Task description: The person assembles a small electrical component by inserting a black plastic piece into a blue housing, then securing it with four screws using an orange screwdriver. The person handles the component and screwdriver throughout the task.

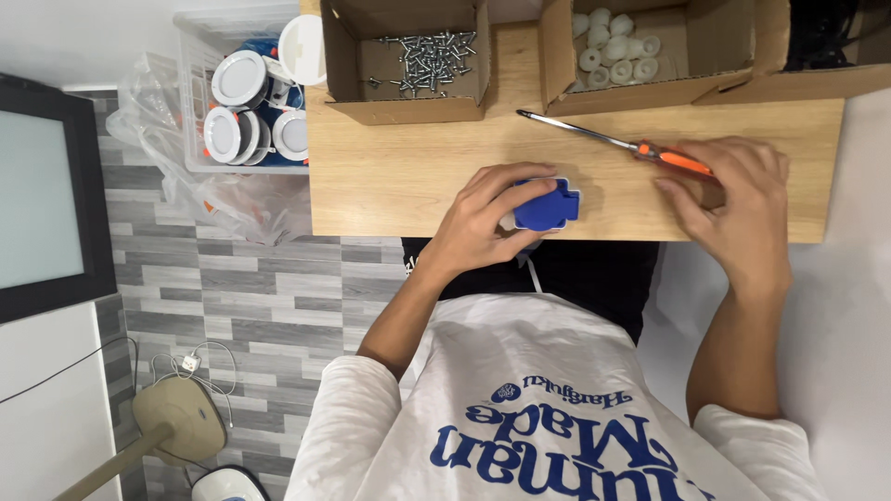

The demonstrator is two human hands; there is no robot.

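Blue socket [548,206], orange screwdriver [640,148] (both flat).

blue socket [548,206], orange-handled screwdriver [620,143], light wood table [399,167], silver screws [429,57], grey striped floor [232,288]

The table [390,176] has a light wood-grain top, matt and smooth. On it lies a screwdriver [617,142] with a bright, polished metal shaft and a glossy orange plastic handle, under the right hand [733,199]. The left hand [483,223] grips a blue socket part [548,206] of smooth, slightly shiny plastic. Two boxes are plain brown cardboard, dull and fibrous: the left box [408,97] holds silvery metal screws [429,56], the right box [650,88] holds white, matt plastic caps [617,51]. Beside the table a clear plastic bin [200,102] holds round lamps [239,79] with glossy metallic rims. The floor [241,288] looks like grey, matt planks. The shirt [548,408] is white cloth.
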